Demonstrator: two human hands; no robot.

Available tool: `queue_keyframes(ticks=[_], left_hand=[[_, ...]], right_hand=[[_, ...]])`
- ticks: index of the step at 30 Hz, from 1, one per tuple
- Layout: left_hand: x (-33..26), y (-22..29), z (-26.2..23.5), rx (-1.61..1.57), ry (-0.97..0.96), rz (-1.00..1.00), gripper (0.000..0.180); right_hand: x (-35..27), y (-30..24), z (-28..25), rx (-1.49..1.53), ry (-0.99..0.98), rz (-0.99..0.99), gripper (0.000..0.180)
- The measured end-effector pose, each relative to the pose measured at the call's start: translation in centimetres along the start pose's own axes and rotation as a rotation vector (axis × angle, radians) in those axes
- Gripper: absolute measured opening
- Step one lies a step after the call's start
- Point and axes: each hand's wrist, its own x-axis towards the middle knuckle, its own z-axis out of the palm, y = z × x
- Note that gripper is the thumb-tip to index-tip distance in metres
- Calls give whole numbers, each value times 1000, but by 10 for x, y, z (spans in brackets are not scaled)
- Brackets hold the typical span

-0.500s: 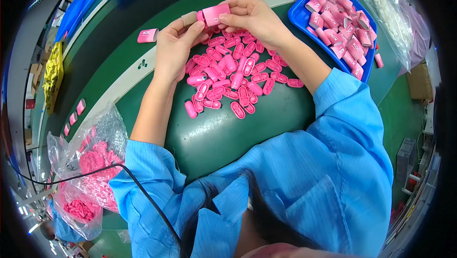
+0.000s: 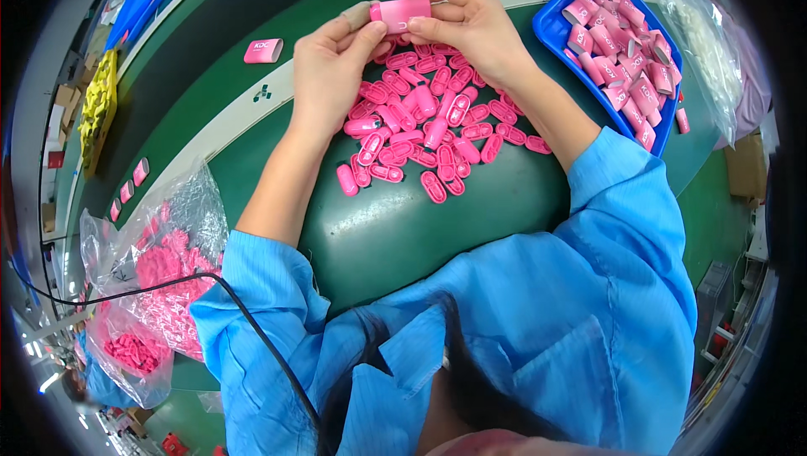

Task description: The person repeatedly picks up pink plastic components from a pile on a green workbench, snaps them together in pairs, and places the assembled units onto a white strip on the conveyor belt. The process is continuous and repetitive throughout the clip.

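Observation:
Above a heap of small pink oval plastic caps point(image 2: 437, 111), both my hands hold a pink printed plastic casing point(image 2: 405, 14). My left hand point(image 2: 329, 73), with a tan wrap on one finger, pinches its left end, where a darker pink end piece point(image 2: 375, 10) sits against the casing. My right hand point(image 2: 487, 36) grips the casing's right end between thumb and fingers. How deep the end piece sits inside is hidden by my left fingertips. Another pink casing point(image 2: 263, 51) lies alone to the left of my hands.
At the right, a blue tray point(image 2: 551, 31) is filled with pink casings. Clear bags of pink parts point(image 2: 176, 275) lie at the left, crossed by a black cable point(image 2: 239, 309). A white strip point(image 2: 244, 115) runs along the green surface; several casings point(image 2: 141, 172) sit beyond it.
My left hand has brought the end piece closer against the casing; the gap between them has narrowed. The view has shifted slightly, so the heap and tray appear farther right.

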Motion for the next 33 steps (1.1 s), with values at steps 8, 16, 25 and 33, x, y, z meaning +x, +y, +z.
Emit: queue_keyframes(ticks=[8,16,25,33], left_hand=[[-26,10,20,882,88,391,38],[4,-1,-9,217,8,154,32],[-4,15,-9,482,-271,59,27],[-12,23,4,564,-268,56,28]], right_hand=[[-12,-4,23,-230,142,-181,33],[1,-9,6,-83,-16,-2,31],[-7,-39,-1,-1115,-245,-279,31],[-9,-66,-10,-1013,-381,-177,26]])
